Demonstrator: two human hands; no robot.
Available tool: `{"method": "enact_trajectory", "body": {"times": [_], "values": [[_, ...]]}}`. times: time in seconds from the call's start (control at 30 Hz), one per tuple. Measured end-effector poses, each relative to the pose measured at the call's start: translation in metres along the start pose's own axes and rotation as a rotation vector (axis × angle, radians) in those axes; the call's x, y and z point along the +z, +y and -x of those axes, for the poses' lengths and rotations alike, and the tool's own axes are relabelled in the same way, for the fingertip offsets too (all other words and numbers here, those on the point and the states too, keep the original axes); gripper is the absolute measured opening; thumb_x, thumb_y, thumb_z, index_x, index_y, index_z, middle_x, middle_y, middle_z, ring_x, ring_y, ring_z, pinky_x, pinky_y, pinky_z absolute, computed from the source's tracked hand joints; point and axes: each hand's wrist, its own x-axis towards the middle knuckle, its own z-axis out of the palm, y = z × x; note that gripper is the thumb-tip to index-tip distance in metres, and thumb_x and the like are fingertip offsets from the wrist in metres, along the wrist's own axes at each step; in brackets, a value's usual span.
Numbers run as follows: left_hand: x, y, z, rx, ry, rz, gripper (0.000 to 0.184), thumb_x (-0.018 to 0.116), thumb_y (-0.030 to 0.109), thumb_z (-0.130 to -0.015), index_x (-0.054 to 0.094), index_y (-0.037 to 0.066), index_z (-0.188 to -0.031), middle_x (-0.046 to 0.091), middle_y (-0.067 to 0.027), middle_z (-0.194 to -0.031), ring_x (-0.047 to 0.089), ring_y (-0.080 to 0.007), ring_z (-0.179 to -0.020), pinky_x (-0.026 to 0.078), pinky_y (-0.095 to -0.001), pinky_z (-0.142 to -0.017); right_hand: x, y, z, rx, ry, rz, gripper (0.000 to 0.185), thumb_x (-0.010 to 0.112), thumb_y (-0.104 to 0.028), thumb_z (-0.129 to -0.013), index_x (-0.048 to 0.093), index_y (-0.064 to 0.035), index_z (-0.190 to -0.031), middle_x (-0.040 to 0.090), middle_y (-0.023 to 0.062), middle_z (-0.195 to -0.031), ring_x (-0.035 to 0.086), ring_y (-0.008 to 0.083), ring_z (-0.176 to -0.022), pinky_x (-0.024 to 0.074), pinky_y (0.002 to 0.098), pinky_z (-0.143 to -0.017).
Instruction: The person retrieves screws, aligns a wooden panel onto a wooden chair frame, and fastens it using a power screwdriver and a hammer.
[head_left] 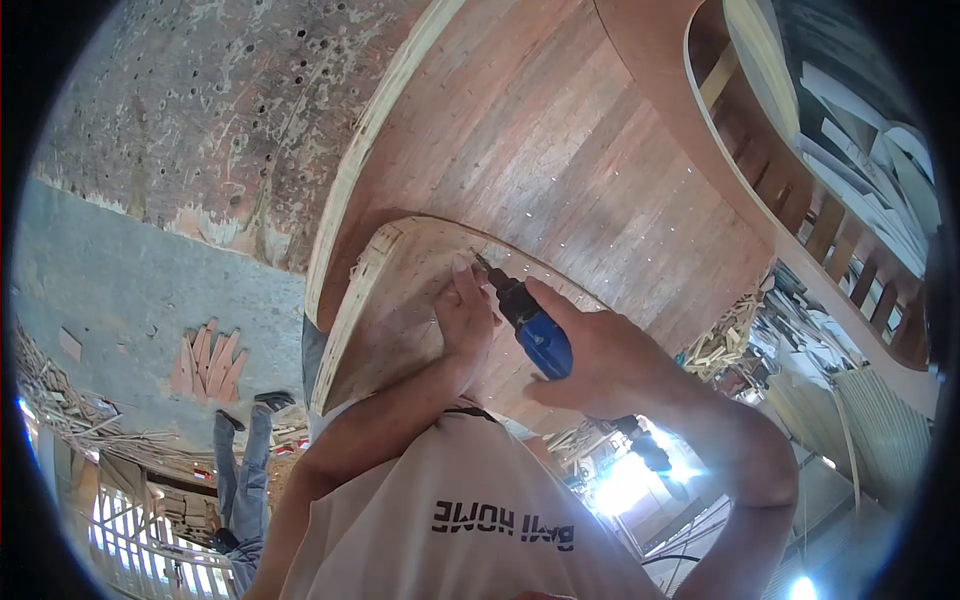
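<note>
A blue and black cordless drill (541,340) is gripped in my right hand (600,355), its thin bit pointing up and left. Just left of the bit tip, my left hand (467,310) has its thumb and fingers closed together against the wood. What they pinch, if anything, is too small to make out. Under both hands lies a curved wooden panel (395,290) with a pale layered edge. It overlaps a larger curved planked surface (560,130), which is dotted with small bright specks.
A worn, pitted board (230,90) stands at upper left. Pink-brown wood wedges (208,362) lie on the grey floor (110,270). Another person (243,480) is at lower left. A curved slatted frame (800,210) runs along the right, near piled offcuts (730,335).
</note>
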Motion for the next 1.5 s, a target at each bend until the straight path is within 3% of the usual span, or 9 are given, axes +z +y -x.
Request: {"method": "enact_trajectory", "body": {"times": [0.53,0.77,0.83,1.0,1.1,1.2,1.3,1.5], "values": [[0.002,0.015,0.003,-0.015,0.033,-0.061,0.054,0.036,0.050,-0.099,0.057,0.006,-0.075,0.044,0.0018,-0.055,0.044,-0.0073,-0.045,0.041,-0.0238,-0.040,0.003,0.000,-0.010,-0.069,0.049,0.101,0.088,0.067,-0.024,-0.073,0.022,-0.0027,-0.145,0.064,0.0222,-0.085,0.065,0.0369,-0.083,0.0518,0.0449,-0.077],[-0.002,0.013,0.004,0.015,-0.017,0.004,0.054,0.036,0.049,-0.099,0.058,0.005,-0.077,0.043,0.0027,-0.054,0.043,-0.0070,-0.045,0.041,-0.0238,-0.041,0.002,-0.007,-0.011,-0.002,0.020,-0.021,0.098,0.073,-0.034,-0.067,0.023,-0.0052,-0.146,0.064,0.0234,-0.093,0.064,0.0374,-0.089,0.0504,0.0420,-0.081],[-0.009,0.011,0.002,-0.056,-0.094,0.024,0.052,0.036,0.050,-0.099,0.058,0.005,-0.083,0.047,0.0019,-0.061,0.046,-0.0066,-0.051,0.043,-0.0247,-0.045,-0.006,-0.009,-0.011,0.060,-0.026,-0.135,0.101,0.077,-0.036,-0.065,0.024,-0.0075,-0.146,0.063,0.0237,-0.102,0.062,0.0370,-0.094,0.0484,0.0394,-0.084],[-0.001,0.028,0.017,-0.374,-0.275,0.281,0.048,0.037,0.054,-0.097,0.057,0.011,-0.088,0.055,0.0024,-0.070,0.052,-0.0088,-0.060,0.044,-0.0239,-0.057,0.002,0.005,-0.016,-0.027,0.052,-0.180,0.097,0.076,-0.034,-0.065,0.027,-0.0099,-0.146,0.063,0.0246,-0.102,0.063,0.0373,-0.095,0.0485,0.0391,-0.083],[0.011,0.058,0.049,-0.455,-0.451,0.376,0.048,0.037,0.054,-0.097,0.056,0.010,-0.096,0.061,-0.0007,-0.079,0.061,-0.0104,-0.073,0.049,-0.0259,-0.068,-0.003,-0.001,-0.013,-0.016,0.041,-0.168,0.094,0.074,-0.031,-0.066,0.027,-0.0121,-0.146,0.064,0.0246,-0.100,0.063,0.0386,-0.093,0.0489,0.0403,-0.082],[0.011,0.046,0.045,-0.370,-0.524,0.387,0.049,0.027,0.050,-0.101,0.052,0.008,-0.104,0.057,-0.0006,-0.089,0.056,-0.0089,-0.082,0.047,-0.0252,-0.076,-0.007,-0.005,-0.014,-0.003,0.028,-0.128,0.092,0.073,-0.029,-0.068,0.027,-0.0132,-0.146,0.064,0.0248,-0.098,0.063,0.0396,-0.091,0.0492,0.0415,-0.080],[0.014,0.047,0.044,-0.389,-0.435,0.381,0.051,0.027,0.051,-0.100,0.053,0.007,-0.101,0.058,-0.0014,-0.086,0.057,-0.0091,-0.080,0.047,-0.0252,-0.075,-0.005,-0.002,-0.017,-0.036,0.035,-0.084,0.092,0.073,-0.030,-0.069,0.025,-0.0128,-0.146,0.064,0.0251,-0.096,0.063,0.0398,-0.088,0.0493,0.0422,-0.078],[0.006,0.053,0.042,-0.418,-0.465,0.313,0.053,0.027,0.053,-0.099,0.054,0.007,-0.099,0.059,-0.0025,-0.084,0.057,-0.0090,-0.079,0.047,-0.0257,-0.072,0.000,-0.011,-0.013,-0.020,0.014,-0.009,0.096,0.073,-0.035,-0.069,0.023,-0.0080,-0.146,0.064,0.0244,-0.092,0.064,0.0382,-0.086,0.0500,0.0422,-0.076]]}}
